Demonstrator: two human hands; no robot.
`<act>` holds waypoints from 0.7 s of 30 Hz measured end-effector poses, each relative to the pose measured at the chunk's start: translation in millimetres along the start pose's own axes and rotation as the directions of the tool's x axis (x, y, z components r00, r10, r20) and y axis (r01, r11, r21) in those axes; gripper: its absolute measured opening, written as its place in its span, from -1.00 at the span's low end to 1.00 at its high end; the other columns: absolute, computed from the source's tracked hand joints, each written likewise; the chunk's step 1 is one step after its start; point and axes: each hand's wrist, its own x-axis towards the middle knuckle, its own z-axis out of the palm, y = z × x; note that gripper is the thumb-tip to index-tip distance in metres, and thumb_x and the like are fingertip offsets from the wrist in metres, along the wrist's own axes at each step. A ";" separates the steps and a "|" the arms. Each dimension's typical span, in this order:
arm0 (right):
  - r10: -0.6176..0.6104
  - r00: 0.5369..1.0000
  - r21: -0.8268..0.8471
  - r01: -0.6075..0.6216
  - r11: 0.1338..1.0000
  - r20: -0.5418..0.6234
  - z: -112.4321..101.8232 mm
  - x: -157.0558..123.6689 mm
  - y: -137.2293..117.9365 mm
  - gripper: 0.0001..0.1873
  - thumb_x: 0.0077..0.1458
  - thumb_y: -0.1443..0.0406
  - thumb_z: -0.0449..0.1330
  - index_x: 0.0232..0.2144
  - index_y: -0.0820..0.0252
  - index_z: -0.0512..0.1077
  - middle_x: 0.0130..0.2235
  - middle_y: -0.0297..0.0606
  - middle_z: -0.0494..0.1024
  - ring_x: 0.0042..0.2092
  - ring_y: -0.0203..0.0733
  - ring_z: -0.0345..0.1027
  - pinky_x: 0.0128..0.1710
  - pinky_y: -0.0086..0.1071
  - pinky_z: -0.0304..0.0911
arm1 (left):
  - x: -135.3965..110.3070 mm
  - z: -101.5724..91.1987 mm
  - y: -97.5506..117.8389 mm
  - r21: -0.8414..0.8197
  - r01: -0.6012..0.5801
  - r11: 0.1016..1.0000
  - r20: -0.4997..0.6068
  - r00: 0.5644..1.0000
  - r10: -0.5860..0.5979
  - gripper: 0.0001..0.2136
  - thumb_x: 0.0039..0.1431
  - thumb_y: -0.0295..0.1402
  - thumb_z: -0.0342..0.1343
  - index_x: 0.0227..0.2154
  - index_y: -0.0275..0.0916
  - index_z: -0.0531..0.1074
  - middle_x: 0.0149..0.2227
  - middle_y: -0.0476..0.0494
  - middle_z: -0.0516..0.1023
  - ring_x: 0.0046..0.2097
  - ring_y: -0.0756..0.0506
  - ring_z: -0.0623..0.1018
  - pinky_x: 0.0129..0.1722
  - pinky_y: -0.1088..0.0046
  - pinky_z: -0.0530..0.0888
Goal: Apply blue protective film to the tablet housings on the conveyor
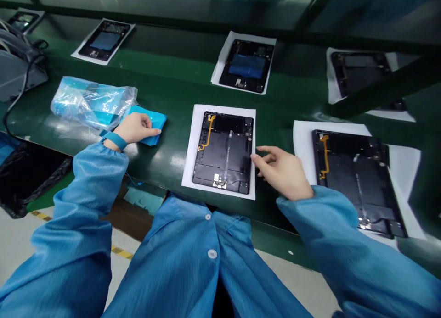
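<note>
So I had the head cam up, and the blue sheets [157, 119] were lying on the green bench [174, 91], partly poking out of a clear plastic bag [94, 102] on the left. My left hand [136, 126] was right on them, thumb laid flat over the top and fingers curled, but honestly I couldn't tell whether it had actually pinched a sheet or was just pressing on the pile. My right hand [283, 171] had thumb and index spread apart with nothing between them, thumb tip at or just beside the right edge of the opened tablet [220, 159], which sat on white paper [189, 169] in front of me. Handling-wise, I figured the sheets for light, thin and floppy, probably slick and likely to come up two at a time, so I'd have gone for a loose corner and peeled gently. The tablet looked stiff and flat with a bit of heft, but its insides were bare, so I'd have called it fragile: grip the outer rim on both sides, fingers well off the orange ribbon [208, 133] and the board bits near the bottom. The paper would've slid easily too, I reckoned.
</note>
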 end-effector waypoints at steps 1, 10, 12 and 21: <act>-0.032 0.997 -0.081 0.026 0.996 -0.070 -2.5 -1.0 -2.0 -0.50 0.12 0.03 0.24 0.00 0.20 0.53 -0.46 -0.28 0.60 -0.43 -0.06 0.48 -0.22 -0.14 0.39 | 0.4 0.1 -0.6 -0.018 -0.006 1.000 0.013 1.000 0.007 -0.69 -0.01 -0.15 0.39 -0.57 -0.18 0.39 -0.59 0.07 0.37 -0.50 0.02 0.35 -0.46 0.44 0.26; -0.104 0.986 -0.098 0.092 0.991 -0.133 6.0 -16.8 -28.6 -0.61 0.09 0.08 0.22 -0.11 0.15 0.58 -0.44 -0.29 0.59 -0.42 -0.10 0.47 -0.25 -0.21 0.34 | 1.0 0.4 -1.0 -0.004 0.010 1.000 0.026 1.000 -0.010 -0.71 0.01 -0.24 0.41 -0.58 -0.21 0.42 -0.63 0.09 0.38 -0.53 0.05 0.33 -0.46 0.47 0.25; -0.122 0.985 -0.071 0.114 0.991 -0.125 8.3 -20.1 -35.1 -0.62 0.10 0.09 0.22 -0.11 0.15 0.59 -0.43 -0.29 0.59 -0.42 -0.11 0.48 -0.25 -0.22 0.34 | 1.1 -0.5 -0.4 -0.003 0.011 1.000 0.033 0.999 -0.011 -0.71 0.04 -0.21 0.39 -0.59 -0.20 0.44 -0.63 0.08 0.38 -0.53 0.03 0.33 -0.46 0.45 0.27; -0.167 0.982 -0.030 0.165 0.986 -0.083 19.2 -25.1 -43.3 -0.64 0.11 0.11 0.21 -0.12 0.14 0.60 -0.43 -0.31 0.59 -0.40 -0.13 0.47 -0.24 -0.22 0.33 | 2.0 -2.1 1.4 -0.057 -0.007 0.998 0.026 1.000 0.008 -0.69 -0.09 -0.09 0.36 -0.64 -0.17 0.42 -0.62 -0.03 0.41 -0.53 -0.04 0.37 -0.50 0.42 0.27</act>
